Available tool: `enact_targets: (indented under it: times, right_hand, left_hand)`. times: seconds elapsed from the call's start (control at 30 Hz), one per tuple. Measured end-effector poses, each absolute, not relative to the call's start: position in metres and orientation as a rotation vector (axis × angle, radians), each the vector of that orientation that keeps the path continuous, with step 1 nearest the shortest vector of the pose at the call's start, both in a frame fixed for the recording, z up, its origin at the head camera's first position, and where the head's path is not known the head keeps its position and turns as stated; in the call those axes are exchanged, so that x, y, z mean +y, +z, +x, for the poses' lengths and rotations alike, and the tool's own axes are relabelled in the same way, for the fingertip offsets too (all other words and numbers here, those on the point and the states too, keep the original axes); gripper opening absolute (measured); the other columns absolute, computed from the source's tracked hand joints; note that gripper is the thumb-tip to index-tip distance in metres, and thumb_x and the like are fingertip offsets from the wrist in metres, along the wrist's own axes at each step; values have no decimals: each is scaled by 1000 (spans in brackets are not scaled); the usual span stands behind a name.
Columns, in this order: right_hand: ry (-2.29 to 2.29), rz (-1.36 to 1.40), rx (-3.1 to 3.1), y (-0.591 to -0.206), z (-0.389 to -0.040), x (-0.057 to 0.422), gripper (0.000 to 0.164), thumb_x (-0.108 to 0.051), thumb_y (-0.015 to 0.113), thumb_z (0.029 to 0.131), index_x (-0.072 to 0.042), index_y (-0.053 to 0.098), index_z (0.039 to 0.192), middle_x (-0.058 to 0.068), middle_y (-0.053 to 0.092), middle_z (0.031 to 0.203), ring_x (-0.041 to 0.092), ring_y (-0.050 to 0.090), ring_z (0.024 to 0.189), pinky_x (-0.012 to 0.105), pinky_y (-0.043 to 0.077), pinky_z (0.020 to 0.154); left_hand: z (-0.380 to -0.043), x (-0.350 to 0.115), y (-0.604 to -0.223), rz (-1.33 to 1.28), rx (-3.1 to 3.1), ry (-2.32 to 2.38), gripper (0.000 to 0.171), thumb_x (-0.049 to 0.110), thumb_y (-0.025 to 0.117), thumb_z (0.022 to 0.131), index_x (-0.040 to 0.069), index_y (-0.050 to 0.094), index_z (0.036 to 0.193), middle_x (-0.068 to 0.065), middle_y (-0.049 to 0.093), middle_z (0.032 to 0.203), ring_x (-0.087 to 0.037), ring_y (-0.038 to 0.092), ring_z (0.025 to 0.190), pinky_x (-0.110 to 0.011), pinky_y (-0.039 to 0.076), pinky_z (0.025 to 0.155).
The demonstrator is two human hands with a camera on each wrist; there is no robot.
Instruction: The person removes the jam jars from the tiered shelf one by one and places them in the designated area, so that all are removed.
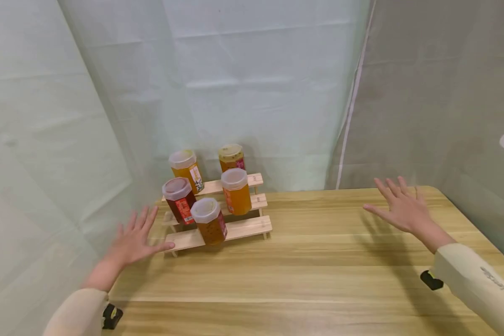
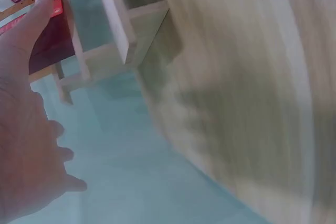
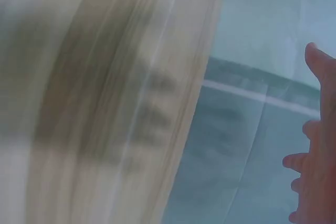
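Observation:
My left hand [image 1: 131, 242], fingers spread, hovers just left of a three-step wooden rack [image 1: 252, 227] and holds nothing. On the rack's lowest step stands an amber-brown jar [image 1: 212, 227] with a whitish lid. The middle step bears a dark red jar [image 1: 180, 203] and an orange jar [image 1: 237, 193]. At the top are a yellow-orange jar [image 1: 188, 172] and a brown jar with a yellowish lid [image 1: 232, 157]. Far to the right, my right hand [image 1: 405, 210] is spread above the table with nothing in it. In the left wrist view the thumb overlaps the red jar [image 2: 52, 45].
The wood-grain table [image 1: 302, 275] has its right edge beyond my right hand. Pale cloth [image 1: 256, 84] hangs behind and to the left; a grey curtain [image 1: 411, 93] hangs at the right. Small black devices [image 1: 431, 280] sit at both wrists.

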State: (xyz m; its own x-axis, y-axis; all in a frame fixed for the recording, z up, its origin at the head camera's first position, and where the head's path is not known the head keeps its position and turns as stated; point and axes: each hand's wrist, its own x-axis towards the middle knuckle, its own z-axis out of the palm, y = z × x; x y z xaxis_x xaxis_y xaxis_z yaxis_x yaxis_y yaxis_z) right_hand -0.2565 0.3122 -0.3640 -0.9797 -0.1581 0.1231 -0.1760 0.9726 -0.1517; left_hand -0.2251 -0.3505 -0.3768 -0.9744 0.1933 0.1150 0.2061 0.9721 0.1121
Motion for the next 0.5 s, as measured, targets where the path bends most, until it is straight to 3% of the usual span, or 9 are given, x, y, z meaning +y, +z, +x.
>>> enact_targets:
  times: [0.3,0.5]
  right_hand:
    - [269,343,-2969,-342,-279,269,92,-70,43,91,-14,12,158,23,15,161,48,3,149,72,2,114]
    - [299,391,-2918,-326,-295,240,90,-69,43,92,-13,16,157,20,17,162,44,5,150,68,4,117]
  left_hand:
    - [-214,-346,-399,-341,-2973,-401,116,58,68,81,10,-5,157,-38,3,156,-65,14,137,-79,15,105]
    - [-214,-343,-417,-325,-2952,-709,109,44,69,86,-5,0,154,-44,6,152,-64,16,136,-74,19,108]
